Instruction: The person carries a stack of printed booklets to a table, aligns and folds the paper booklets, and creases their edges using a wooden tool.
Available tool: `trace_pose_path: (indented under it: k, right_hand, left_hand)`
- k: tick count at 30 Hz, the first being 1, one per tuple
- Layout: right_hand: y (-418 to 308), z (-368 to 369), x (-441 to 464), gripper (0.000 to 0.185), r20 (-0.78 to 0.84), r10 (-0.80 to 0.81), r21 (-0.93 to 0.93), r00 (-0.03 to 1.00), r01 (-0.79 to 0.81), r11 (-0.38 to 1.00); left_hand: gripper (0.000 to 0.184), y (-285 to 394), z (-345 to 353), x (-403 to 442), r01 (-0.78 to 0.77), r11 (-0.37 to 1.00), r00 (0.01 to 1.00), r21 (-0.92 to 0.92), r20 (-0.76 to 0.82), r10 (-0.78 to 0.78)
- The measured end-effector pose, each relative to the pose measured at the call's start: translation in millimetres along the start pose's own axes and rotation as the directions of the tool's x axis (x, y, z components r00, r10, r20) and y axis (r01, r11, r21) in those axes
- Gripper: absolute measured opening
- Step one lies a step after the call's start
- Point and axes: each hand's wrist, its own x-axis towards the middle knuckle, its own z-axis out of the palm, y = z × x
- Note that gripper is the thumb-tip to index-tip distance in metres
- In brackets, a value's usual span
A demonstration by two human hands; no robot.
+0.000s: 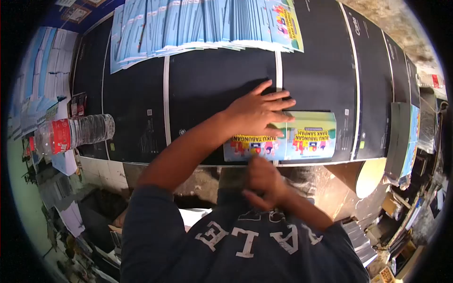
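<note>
A printed cover sheet [314, 141] with two yellow-titled panels side by side lies near the front edge of the dark table. My left hand [259, 112] rests over its left panel, palm down with the fingers spread to the right. Closer to my body, just off the table edge, my right hand [265, 183] is curled closed and a little blurred. Whatever is in its fingers, if anything, is hidden. Beyond my left hand, a long fanned row of light blue booklets [198, 23] lies across the back of the table.
A clear plastic bottle [92, 129] with a red label lies at the left. Stacked papers [52, 61] stand at the far left, and another stack of printed sheets [404, 139] sits at the right end. A round wooden stool [370, 178] is below the front edge.
</note>
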Motion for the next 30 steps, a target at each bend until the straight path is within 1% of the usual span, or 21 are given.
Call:
trace_pose_path:
  k: [1, 3, 5, 6, 7, 9, 10, 11, 12, 14, 16, 17, 19, 20, 22, 24, 25, 27, 28, 29, 30]
  right_hand:
    - [8.9, -2.3, 0.4, 0.014, 0.101, 0.023, -0.085, 0.995, -0.015, 0.996]
    - [2.7, 9.8, -9.9, 0.016, 0.072, 0.076, -0.053, 0.995, -0.072, 0.996]
    - [3.1, 10.0, 5.1, 0.028, -0.05, 0.22, 0.048, 0.974, -0.218, 0.975]
    - [-0.2, 10.3, 12.5, 0.026, -0.008, 0.069, -0.005, 0.998, -0.069, 0.998]
    - [0.0, 11.7, 21.3, 0.026, -0.006, 0.076, -0.005, 0.997, -0.076, 0.997]
    - [3.2, 16.1, 32.2, 0.023, 0.184, 0.119, -0.241, 0.976, -0.073, 0.968]
    - [17.1, 18.2, 30.5, 0.027, 0.081, -0.041, -0.002, 0.996, 0.041, 0.999]
    - [23.0, 16.6, 31.9, 0.027, 0.089, -0.055, -0.02, 0.995, 0.057, 0.998]
    - [23.4, 22.9, 32.7, 0.026, 0.08, -0.071, -0.025, 0.994, 0.073, 0.997]
    - [9.5, 22.3, 26.5, 0.026, 0.033, -0.062, -0.046, 0.998, 0.064, 0.997]
    - [-2.0, 1.8, 30.3, 0.017, -0.003, 0.028, 0.074, 1.0, -0.028, 0.997]
    - [-18.3, -17.3, 32.7, 0.017, -0.02, 0.034, 0.071, 0.999, -0.033, 0.997]
    - [-51.9, -64.2, 25.5, 0.017, -0.213, -0.105, 0.21, 0.972, 0.15, 0.966]
    - [-51.8, -73.2, 8.5, 0.018, -0.219, 0.112, 0.178, 0.969, -0.073, 0.981]
    - [17.8, -57.1, -35.8, 0.02, -0.297, 0.228, 0.309, 0.927, -0.132, 0.942]
    - [19.1, -71.5, -31.4, 0.016, -0.245, 0.146, 0.197, 0.958, -0.098, 0.976]
    - [19.0, -69.2, -33.4, 0.014, -0.239, 0.126, 0.17, 0.963, -0.087, 0.982]
    - [17.4, -63.4, -36.6, 0.01, -0.327, 0.151, 0.2, 0.933, -0.088, 0.976]
    - [11.7, -64.5, -30.6, 0.011, -0.401, 0.087, 0.146, 0.912, -0.03, 0.989]
    - [9.5, -60.0, -29.5, 0.014, -0.483, 0.089, 0.157, 0.871, -0.014, 0.987]
    - [10.2, -54.0, -36.8, 0.017, -0.479, 0.097, 0.208, 0.872, 0.006, 0.978]
  left_hand:
    - [0.051, -5.9, -2.4, 3.9, 0.013, 1.0, 1.0, 0.021, -0.019, -0.013]
    - [0.051, -0.8, 0.0, 0.2, 0.0, 1.0, 1.0, -0.022, -0.003, 0.0]
    - [0.051, -2.5, -4.2, 3.7, -0.005, 1.0, 1.0, -0.005, 0.01, 0.005]
    - [0.051, -3.8, -3.7, 3.9, -0.012, 1.0, 1.0, -0.011, 0.01, 0.012]
    - [0.052, -3.3, 0.3, 1.4, -0.004, 1.0, 1.0, -0.026, 0.012, 0.004]
    - [0.052, 0.6, 5.7, -3.6, 0.014, 1.0, 1.0, -0.018, 0.021, -0.014]
    - [0.052, 2.9, 5.7, -5.9, 0.015, 0.999, 0.999, -0.032, 0.036, -0.014]
    - [0.052, -2.3, 0.3, 1.6, 0.014, 1.0, 1.0, -0.021, 0.027, -0.013]
    - [0.052, 0.0, -3.6, 2.4, 0.033, 0.999, 0.998, -0.042, 0.062, -0.031]
    - [0.051, 5.3, -1.4, 1.9, 0.033, 0.998, 0.997, -0.055, 0.078, -0.029]
    - [0.05, 2.1, -7.3, 6.2, 0.06, 0.997, 0.994, -0.042, 0.095, -0.056]
    - [0.05, 0.4, -8.7, 7.7, 0.047, 0.998, 0.993, -0.048, 0.106, -0.042]
    - [0.051, 2.4, -10.2, 7.1, 0.051, 0.999, 0.992, -0.009, 0.114, -0.05]
    - [0.053, 4.4, -13.4, 7.7, 0.061, 0.998, 0.992, -0.035, 0.115, -0.056]
    - [0.052, 2.0, -11.6, 7.8, 0.052, 0.999, 0.989, -0.014, 0.138, -0.05]
    - [0.052, 8.4, -15.7, 12.4, 0.07, 0.997, 0.98, 0.045, 0.183, -0.077]
    - [0.052, 20.9, -21.5, 14.0, 0.026, 0.999, 0.977, 0.04, 0.208, -0.034]
    - [0.047, 52.4, -28.3, 19.5, 0.173, 0.946, 0.958, 0.275, 0.176, -0.227]
    - [0.047, 68.3, -17.9, 16.1, 0.258, 0.915, 0.933, 0.311, 0.164, -0.319]
    - [0.048, 80.1, -0.9, 10.8, 0.343, 0.872, 0.899, 0.348, 0.147, -0.412]
    - [0.05, 85.2, 13.6, 7.3, 0.447, 0.852, 0.87, 0.271, 0.09, -0.485]
